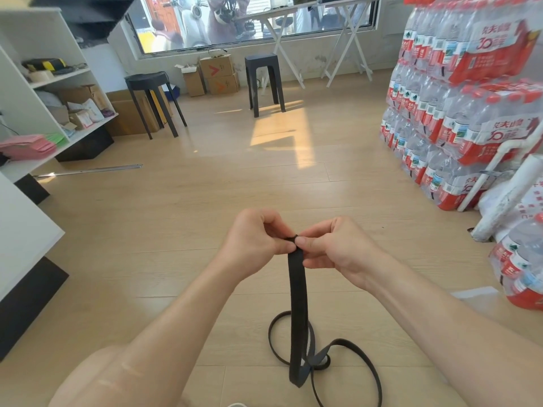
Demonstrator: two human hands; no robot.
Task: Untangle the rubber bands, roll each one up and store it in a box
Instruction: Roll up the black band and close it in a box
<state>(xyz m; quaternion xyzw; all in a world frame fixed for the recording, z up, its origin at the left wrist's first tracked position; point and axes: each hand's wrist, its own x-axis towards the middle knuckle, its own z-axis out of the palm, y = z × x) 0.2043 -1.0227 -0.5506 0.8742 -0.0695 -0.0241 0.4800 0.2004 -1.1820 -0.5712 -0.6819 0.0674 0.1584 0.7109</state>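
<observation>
A long flat black rubber band [297, 304] hangs from my two hands down to the wooden floor, where its lower part lies in loose loops [338, 351]. My left hand [258, 236] and my right hand [332, 245] meet in front of me at the band's top end. The thumbs and fingertips of both hands pinch that end, which looks curled into a small tight roll. No storage box for the band can be picked out with certainty.
Stacked shrink-wrapped packs of water bottles [458, 107] fill the right side. Two black stools [152, 98] [264, 80] and cardboard boxes [219, 74] stand near the far window. White shelves [50, 92] line the left wall, and a metal strip [91, 170] lies on the floor.
</observation>
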